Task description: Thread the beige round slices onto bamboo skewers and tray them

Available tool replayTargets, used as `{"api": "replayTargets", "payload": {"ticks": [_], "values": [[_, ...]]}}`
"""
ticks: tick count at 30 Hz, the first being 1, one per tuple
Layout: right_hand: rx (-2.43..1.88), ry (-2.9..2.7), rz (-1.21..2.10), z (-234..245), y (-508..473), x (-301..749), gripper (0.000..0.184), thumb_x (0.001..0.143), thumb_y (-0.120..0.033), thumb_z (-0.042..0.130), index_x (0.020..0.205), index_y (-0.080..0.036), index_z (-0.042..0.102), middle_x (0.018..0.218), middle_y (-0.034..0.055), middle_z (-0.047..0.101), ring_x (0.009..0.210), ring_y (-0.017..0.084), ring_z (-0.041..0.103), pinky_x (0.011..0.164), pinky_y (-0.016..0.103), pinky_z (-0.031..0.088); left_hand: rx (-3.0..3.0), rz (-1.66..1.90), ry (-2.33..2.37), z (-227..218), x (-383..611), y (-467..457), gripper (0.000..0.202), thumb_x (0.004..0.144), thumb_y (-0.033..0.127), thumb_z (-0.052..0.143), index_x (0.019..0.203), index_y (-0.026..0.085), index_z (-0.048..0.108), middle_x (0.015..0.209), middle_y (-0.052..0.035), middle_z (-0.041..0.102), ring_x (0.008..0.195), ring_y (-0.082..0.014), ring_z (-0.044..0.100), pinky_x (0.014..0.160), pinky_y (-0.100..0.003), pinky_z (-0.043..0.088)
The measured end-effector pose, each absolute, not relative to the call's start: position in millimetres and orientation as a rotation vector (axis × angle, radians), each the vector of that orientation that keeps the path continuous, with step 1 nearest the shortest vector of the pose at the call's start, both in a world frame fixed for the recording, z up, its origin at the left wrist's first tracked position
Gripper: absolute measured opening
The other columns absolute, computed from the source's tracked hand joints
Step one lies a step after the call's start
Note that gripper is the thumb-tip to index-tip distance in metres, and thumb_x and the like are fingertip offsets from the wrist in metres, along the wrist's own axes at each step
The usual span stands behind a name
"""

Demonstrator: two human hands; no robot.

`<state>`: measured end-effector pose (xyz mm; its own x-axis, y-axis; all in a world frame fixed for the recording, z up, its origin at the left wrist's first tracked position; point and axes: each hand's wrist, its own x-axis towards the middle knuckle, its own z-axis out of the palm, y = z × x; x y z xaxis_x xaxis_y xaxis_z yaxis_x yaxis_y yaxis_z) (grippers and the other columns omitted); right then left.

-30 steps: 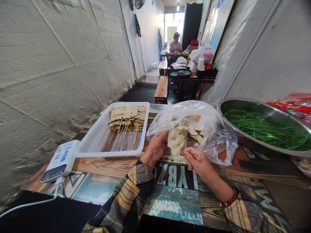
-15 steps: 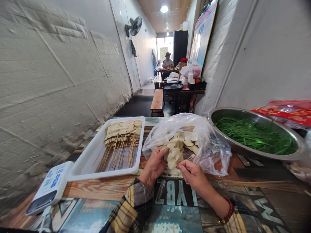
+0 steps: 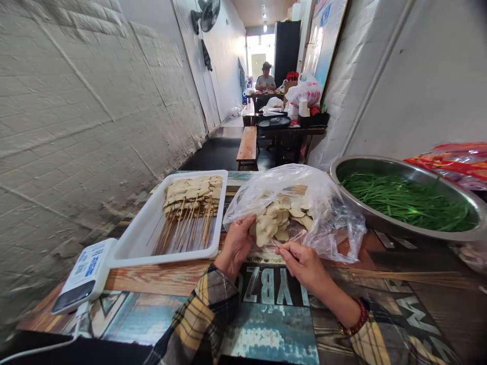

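My left hand (image 3: 238,247) pinches the edge of a thin, pale beige slice (image 3: 265,230) at the mouth of a clear plastic bag (image 3: 331,203). A heap of similar slices (image 3: 300,215) lies in the bag. Just right of the held slice, my right hand (image 3: 304,263) has thumb and forefinger closed on a thin skewer (image 3: 277,245), most of which is hidden by the fingers. On the left, a white tray (image 3: 133,248) holds skewered slices (image 3: 194,192) stacked at its far end, their bare sticks (image 3: 182,230) pointing toward me.
A steel basin (image 3: 380,218) of green leafy stalks (image 3: 407,205) stands at the right, by red packaging (image 3: 452,162). Loose skewers (image 3: 411,276) lie below it. A white device (image 3: 85,276) with a cable is at the left. Farther off are a bench (image 3: 247,144) and a seated person (image 3: 265,78).
The camera view has tilted down, so everything sits higher. My right hand has drawn slightly away from the slice, and the thin skewer now shows between them. My left hand stays on the slice.
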<state>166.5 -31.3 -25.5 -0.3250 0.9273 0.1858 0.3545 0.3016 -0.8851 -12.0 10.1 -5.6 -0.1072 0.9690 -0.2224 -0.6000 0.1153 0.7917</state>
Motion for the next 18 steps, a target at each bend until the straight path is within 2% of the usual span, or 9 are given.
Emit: {"api": "replayTargets", "payload": {"ticks": [3, 6, 12, 18], "values": [[-1.149, -1.842, 0.931, -25.9, -32.5, 166.4, 0.025, 0.09, -0.032, 0.05, 0.079, -0.02, 0.069, 0.064, 0.0022, 0.066, 0.062, 0.018, 0.061, 0.056, 0.025, 0.041, 0.525, 1.409, 0.927, -6.4, -11.2, 9.9, 0.027, 0.061, 0.025, 0.082, 0.081, 0.012, 0.07, 0.072, -0.004, 0.071, 0.072, -0.0172, 0.067, 0.07, -0.026, 0.052], [-1.144, -1.837, 0.914, -28.6, -34.1, 166.7, 0.023, 0.091, -0.03, 0.05, 0.082, -0.02, 0.068, 0.074, 0.0035, 0.071, 0.069, 0.018, 0.064, 0.063, 0.027, 0.044, 0.546, 1.377, 0.933, -7.6, -9.0, 8.8, 0.027, 0.061, 0.025, 0.082, 0.081, 0.012, 0.069, 0.072, -0.0045, 0.071, 0.072, -0.0186, 0.067, 0.068, -0.028, 0.053], [-1.188, -1.841, 0.897, -31.5, -36.7, 167.7, 0.023, 0.091, -0.029, 0.049, 0.078, -0.02, 0.065, 0.071, 0.0033, 0.069, 0.066, 0.018, 0.063, 0.062, 0.027, 0.042, 0.559, 1.355, 0.921, -8.4, -5.0, 6.8, 0.033, 0.058, 0.027, 0.084, 0.084, 0.012, 0.069, 0.076, -0.0053, 0.071, 0.074, -0.0198, 0.067, 0.065, -0.028, 0.053], [-1.223, -1.852, 0.865, -28.9, -36.9, 167.3, 0.023, 0.091, -0.028, 0.049, 0.076, -0.02, 0.064, 0.067, 0.0022, 0.067, 0.063, 0.017, 0.06, 0.059, 0.026, 0.04, 0.558, 1.342, 0.935, -9.5, -2.9, 5.5, 0.034, 0.057, 0.029, 0.084, 0.084, 0.013, 0.07, 0.073, -0.0041, 0.071, 0.064, -0.0158, 0.065, 0.059, -0.025, 0.051]]}}
